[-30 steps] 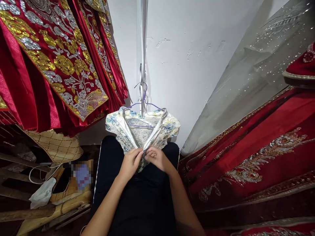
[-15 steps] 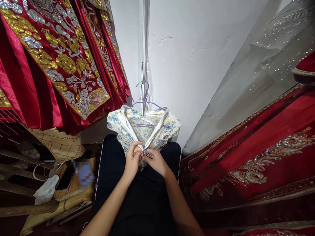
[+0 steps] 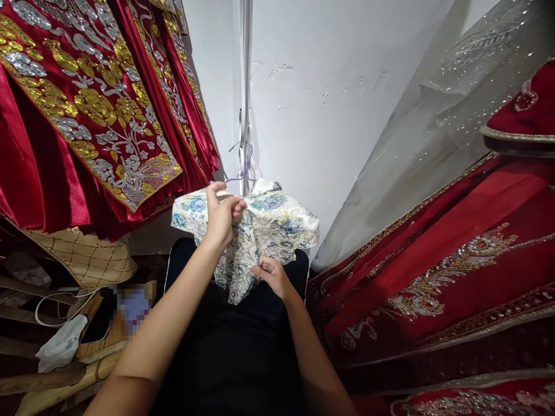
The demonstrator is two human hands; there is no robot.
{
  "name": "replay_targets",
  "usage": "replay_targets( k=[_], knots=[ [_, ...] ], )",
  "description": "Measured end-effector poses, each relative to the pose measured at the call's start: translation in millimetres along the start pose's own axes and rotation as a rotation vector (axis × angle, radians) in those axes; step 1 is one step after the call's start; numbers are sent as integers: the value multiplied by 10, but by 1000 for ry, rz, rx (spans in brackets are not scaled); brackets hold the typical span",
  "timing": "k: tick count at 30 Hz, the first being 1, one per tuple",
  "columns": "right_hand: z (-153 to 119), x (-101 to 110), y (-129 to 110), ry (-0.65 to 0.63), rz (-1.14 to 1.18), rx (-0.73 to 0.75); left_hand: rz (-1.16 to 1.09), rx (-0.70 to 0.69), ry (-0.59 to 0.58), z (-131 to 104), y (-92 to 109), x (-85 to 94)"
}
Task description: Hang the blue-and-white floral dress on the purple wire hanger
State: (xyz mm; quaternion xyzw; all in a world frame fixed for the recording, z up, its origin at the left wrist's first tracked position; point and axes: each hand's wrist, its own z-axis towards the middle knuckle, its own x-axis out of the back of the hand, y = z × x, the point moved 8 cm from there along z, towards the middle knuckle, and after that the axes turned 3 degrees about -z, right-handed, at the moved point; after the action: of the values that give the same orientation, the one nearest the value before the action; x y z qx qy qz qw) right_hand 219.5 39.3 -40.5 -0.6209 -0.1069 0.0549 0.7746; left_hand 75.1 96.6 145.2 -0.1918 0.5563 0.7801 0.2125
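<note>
A short-sleeved floral shirt (image 3: pixel 281 222), cream with blue and green flowers, hangs from a purple wire hanger (image 3: pixel 248 164) in front of me. Up near the neckline, my left hand (image 3: pixel 221 216) has its fingers curled on the shirt's front edge, with the thumb side raised toward the collar. Lower down, my right hand (image 3: pixel 274 274) pinches the front edge between thumb and fingers. The cloth between the hands runs nearly straight, and the two front sides meet there. My left hand covers part of the collar and the hanger's left arm.
Red garments with gold and silver embroidery (image 3: pixel 125 133) hang at the left. Along the right are red beaded garments (image 3: pixel 416 271) and a sheer sparkly white cloth (image 3: pixel 390 156). A white wall (image 3: pixel 312 69) stands behind. At lower left, a white plastic bag (image 3: pixel 63 344) lies by a wooden frame.
My left hand has risen from the lower neckline to near the collar. My right hand stays low, now slightly right. The neckline, wide apart before, has its sides drawn together. The view shifted slightly.
</note>
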Motion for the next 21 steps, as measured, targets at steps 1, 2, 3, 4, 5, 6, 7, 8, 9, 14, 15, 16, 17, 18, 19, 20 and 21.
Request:
replay_targets(
  k=[1,2,3,4,5,6,7,8,9,14,15,16,17,18,19,20,21],
  knots=[
    [2,31,-17,-22,-8,-2,-8,-14,8,84,61,-24],
    [-1,47,-15,-55,-14,-10,-16,-33,25,152,116,-28],
    [-10,50,6,-95,-18,-24,-22,-52,47,201,161,-17],
    [-25,47,40,-134,-21,-42,-24,-69,69,231,194,3],
    [-43,44,83,-164,-26,-64,-18,-83,83,242,216,23],
    [-59,43,123,-180,-35,-87,-2,-91,79,236,226,33],
    [-71,45,150,-187,-51,-109,21,-97,60,214,229,34],
    [-71,50,149,-180,-72,-123,52,-104,26,179,226,23],
    [-57,54,109,-167,-97,-125,85,-117,-13,133,225,7],
    [240,161,-763,87,-123,90,202,-244,-142,-160,257,-81],
    [317,198,-1014,162,-120,173,205,-259,-150,-214,257,-97],
    [391,215,-1249,212,-126,256,203,-264,-150,-261,251,-110],
    [462,219,-1452,242,-148,327,198,-261,-144,-299,238,-116],
    [531,208,-1608,254,-191,378,191,-253,-131,-328,221,-115],
    [594,190,-1720,254,-246,412,182,-243,-115,-344,200,-107],
    [648,170,-1786,250,-307,431,174,-234,-98,-349,176,-91],
    [692,152,-1816,247,-364,438,166,-225,-83,-339,146,-70]
  ],
)
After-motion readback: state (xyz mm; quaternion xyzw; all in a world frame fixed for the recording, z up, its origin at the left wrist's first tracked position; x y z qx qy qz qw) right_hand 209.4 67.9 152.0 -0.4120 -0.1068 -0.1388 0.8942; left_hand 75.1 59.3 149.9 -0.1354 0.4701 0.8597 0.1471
